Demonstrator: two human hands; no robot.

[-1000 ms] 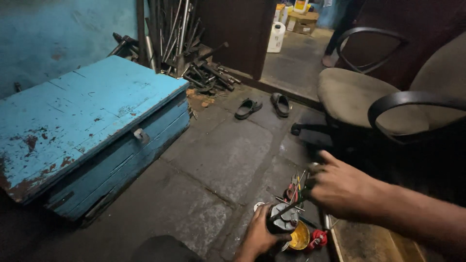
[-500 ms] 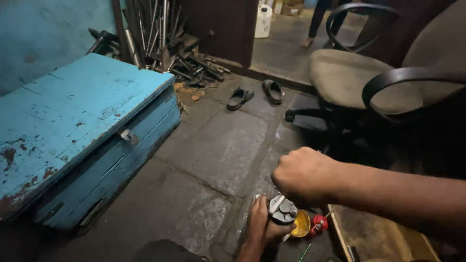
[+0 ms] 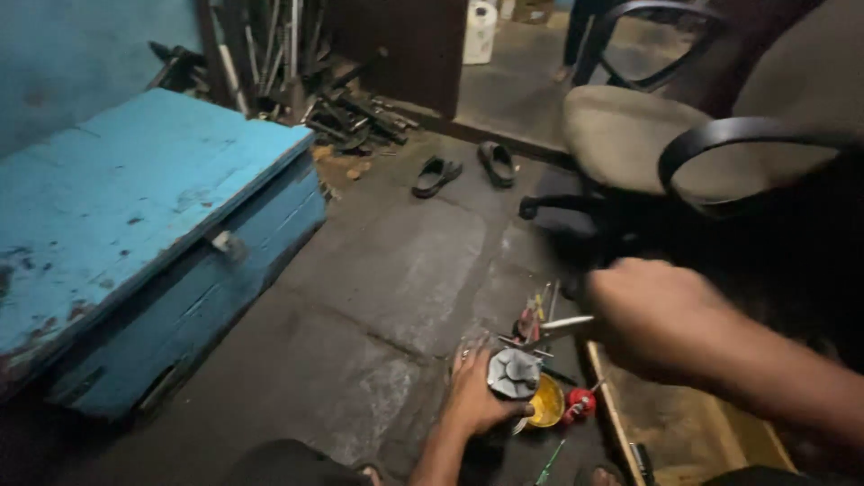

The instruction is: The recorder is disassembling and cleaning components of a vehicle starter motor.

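- Grey metal part, round and lobed, sits low on the stone floor under the left hand; the fingers curl round its near side and press it down, so that hand is partly closed on it.
- The right hand is a closed fist around a slim metal tool whose tip points at the part; half a second ago the fist hung right above the part and hid it, now it has drawn back to the right and the part shows plainly; the work looks to be between strokes.
- Just beside the part lie a yellow dish and a small red piece.
- Further off: a worn blue wooden chest on the left, a pair of sandals, an office chair on the right.
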